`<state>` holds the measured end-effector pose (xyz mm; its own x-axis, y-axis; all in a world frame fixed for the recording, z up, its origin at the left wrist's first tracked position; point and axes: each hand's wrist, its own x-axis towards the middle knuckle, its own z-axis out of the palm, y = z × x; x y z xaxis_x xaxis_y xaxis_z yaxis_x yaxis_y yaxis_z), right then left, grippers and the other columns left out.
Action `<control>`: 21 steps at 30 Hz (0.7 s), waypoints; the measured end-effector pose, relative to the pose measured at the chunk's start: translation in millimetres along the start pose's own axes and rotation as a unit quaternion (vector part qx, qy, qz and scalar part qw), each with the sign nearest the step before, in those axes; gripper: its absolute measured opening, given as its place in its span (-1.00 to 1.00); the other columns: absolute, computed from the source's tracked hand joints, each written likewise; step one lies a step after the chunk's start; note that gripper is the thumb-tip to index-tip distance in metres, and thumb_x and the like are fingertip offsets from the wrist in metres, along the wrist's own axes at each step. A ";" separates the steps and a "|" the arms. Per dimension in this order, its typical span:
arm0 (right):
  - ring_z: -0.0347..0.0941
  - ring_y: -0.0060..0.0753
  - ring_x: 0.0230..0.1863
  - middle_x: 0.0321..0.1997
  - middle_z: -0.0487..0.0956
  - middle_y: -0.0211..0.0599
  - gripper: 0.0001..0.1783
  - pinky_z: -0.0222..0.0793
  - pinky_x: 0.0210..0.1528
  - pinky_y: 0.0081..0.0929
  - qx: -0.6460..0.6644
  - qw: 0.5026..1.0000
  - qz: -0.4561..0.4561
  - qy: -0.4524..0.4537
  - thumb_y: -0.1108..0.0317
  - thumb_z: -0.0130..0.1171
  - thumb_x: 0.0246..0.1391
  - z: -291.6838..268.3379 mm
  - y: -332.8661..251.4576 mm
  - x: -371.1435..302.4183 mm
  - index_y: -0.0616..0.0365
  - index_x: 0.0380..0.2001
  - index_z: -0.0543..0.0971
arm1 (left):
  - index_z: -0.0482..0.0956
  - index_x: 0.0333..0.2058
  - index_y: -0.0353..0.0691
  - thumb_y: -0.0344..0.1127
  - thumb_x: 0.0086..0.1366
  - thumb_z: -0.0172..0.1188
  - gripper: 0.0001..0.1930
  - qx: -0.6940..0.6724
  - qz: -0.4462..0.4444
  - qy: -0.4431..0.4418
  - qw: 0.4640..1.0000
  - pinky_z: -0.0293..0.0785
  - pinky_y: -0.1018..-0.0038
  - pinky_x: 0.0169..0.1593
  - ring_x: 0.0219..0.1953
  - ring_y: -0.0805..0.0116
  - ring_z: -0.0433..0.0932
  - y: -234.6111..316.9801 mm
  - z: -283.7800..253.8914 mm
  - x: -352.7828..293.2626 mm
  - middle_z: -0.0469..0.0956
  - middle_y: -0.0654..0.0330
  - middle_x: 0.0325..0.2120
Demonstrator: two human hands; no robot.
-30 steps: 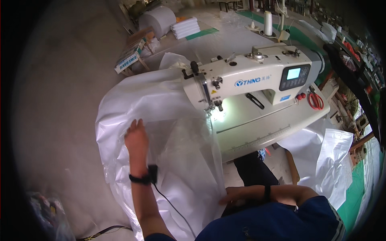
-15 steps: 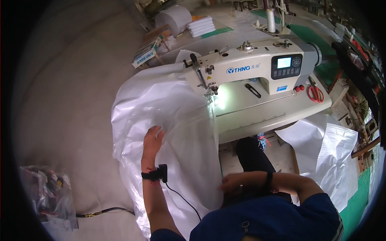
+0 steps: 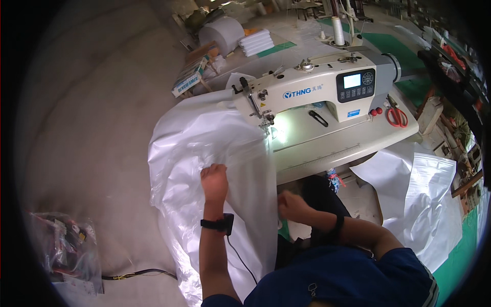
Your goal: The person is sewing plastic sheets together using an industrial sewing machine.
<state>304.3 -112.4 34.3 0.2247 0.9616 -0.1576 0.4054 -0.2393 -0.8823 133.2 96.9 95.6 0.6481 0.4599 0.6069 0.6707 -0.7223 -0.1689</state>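
Observation:
A large sheet of white plastic film [image 3: 189,123] runs from the sewing machine [image 3: 307,84] down its left side toward my lap. My left hand [image 3: 214,181] is closed in a fist on the middle of the film, with a fold gathered at its fingers. At the film's right edge, my right hand [image 3: 296,207] is closed, its fingertips against the edge and slightly blurred. Just under the needle area [image 3: 268,125], lit by the lamp, lies the film's upper right edge. A black strap with a small box [image 3: 228,222] and cable sits on my left wrist.
On the machine bed lie a black thread snipper [image 3: 318,118] and red-handled scissors [image 3: 397,116]. A white thread cone [image 3: 338,30] stands behind. More white film [image 3: 429,194] hangs at the right. A clear bag of parts [image 3: 66,245] rests on the floor at left, near a cable [image 3: 138,268].
My left hand has moved right across the film and closed. My right hand has risen from my lap to the film's right edge.

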 end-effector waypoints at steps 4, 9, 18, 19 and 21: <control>0.53 -0.41 -0.35 -0.17 0.59 -0.21 -0.73 0.45 -0.39 -0.50 0.386 0.921 0.030 -0.042 0.32 0.06 0.18 -39.1 -30.0 37.8 0.23 -0.10 0.43 | 0.47 -0.47 -0.21 -0.36 0.21 0.20 -0.87 -0.061 -0.022 -0.066 0.996 0.45 0.30 -0.40 -0.57 0.04 0.53 7.1 -17.7 -1.7 0.52 0.10 -0.63; 0.43 -0.57 -0.43 -0.23 0.53 -0.38 -0.71 0.31 -0.50 -0.66 0.648 0.745 0.148 -0.061 0.17 0.12 0.23 -14.6 -59.0 111.8 0.13 -0.13 0.45 | 0.53 -0.38 -0.33 -0.34 0.23 0.21 -0.85 -0.303 -0.149 -0.144 0.930 0.46 0.37 -0.47 -0.55 0.06 0.57 22.4 -43.5 16.1 0.59 0.01 -0.56; 0.56 -0.39 -0.34 -0.25 0.60 -0.30 -0.58 0.45 -0.31 -0.42 0.128 0.850 -0.026 -0.510 0.21 0.10 0.18 74.7 1.4 32.4 0.09 0.09 0.47 | 0.54 -0.08 -0.26 -0.08 0.29 0.18 -0.62 -0.210 -0.133 -0.097 0.964 0.48 0.25 -0.02 -0.08 0.02 0.56 -79.7 -8.7 -20.6 0.56 -0.10 -0.15; 0.57 -0.37 -0.29 -0.21 0.60 -0.27 -0.50 0.47 -0.28 -0.41 0.046 0.798 -0.236 -0.552 0.19 0.11 0.18 83.7 9.8 9.8 0.09 0.16 0.41 | 0.52 -0.05 -0.25 -0.07 0.30 0.15 -0.60 -0.134 -0.175 -0.142 0.965 0.45 0.22 0.04 -0.02 0.00 0.51 -103.0 6.6 -38.0 0.52 -0.10 -0.08; 0.58 -0.38 -0.26 -0.16 0.61 -0.26 -0.41 0.48 -0.30 -0.42 0.030 0.748 -0.228 -0.623 0.14 0.12 0.19 80.7 26.5 -20.6 0.11 0.24 0.33 | 0.47 0.02 -0.23 -0.06 0.34 0.09 -0.58 -0.002 -0.212 -0.191 0.958 0.38 0.17 0.14 0.11 -0.04 0.41 -151.5 33.6 -74.1 0.43 -0.10 0.07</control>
<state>238.9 -127.6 -21.6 -0.9399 0.3288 -0.0923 0.1393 0.1224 -0.9826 -4.4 189.6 50.2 0.4024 0.8679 0.2912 0.9022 -0.4299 0.0346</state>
